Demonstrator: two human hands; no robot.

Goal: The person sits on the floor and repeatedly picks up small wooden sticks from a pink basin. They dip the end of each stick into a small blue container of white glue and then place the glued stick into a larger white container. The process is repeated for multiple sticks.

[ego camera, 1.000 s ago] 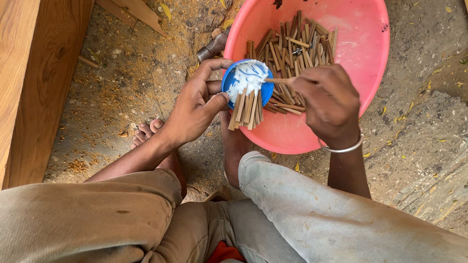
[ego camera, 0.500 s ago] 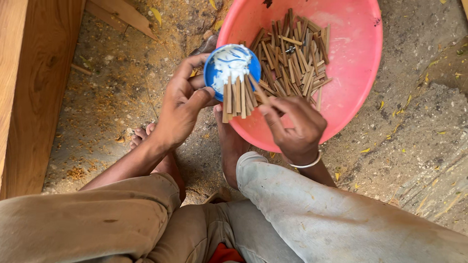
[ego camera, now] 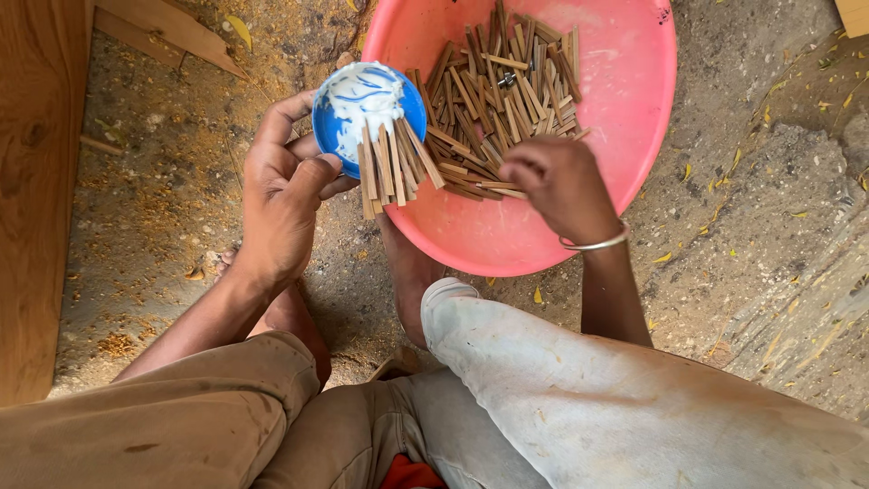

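Ground: bare earth strewn with sawdust and yellow leaves, a wooden plank (ego camera: 36, 181) running up the left edge.
Basin: big pink basin (ego camera: 625, 163) on the ground, holding a loose heap of sticks (ego camera: 507, 81).
Left hand: left hand (ego camera: 285, 195) grips the blue dish (ego camera: 337, 136) (white paste inside), a row of wooden sticks (ego camera: 389, 167) leaning on its rim.
Right hand: right hand (ego camera: 561, 186) over the basin's pile, fingers curled down; whether it pinches a stick, I cannot tell.
Wrist: silver bangle (ego camera: 593, 243).

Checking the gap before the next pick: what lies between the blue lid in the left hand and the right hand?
In the head view, small wooden sticks in the pink basin fill the stretch between the blue lid and the right hand.
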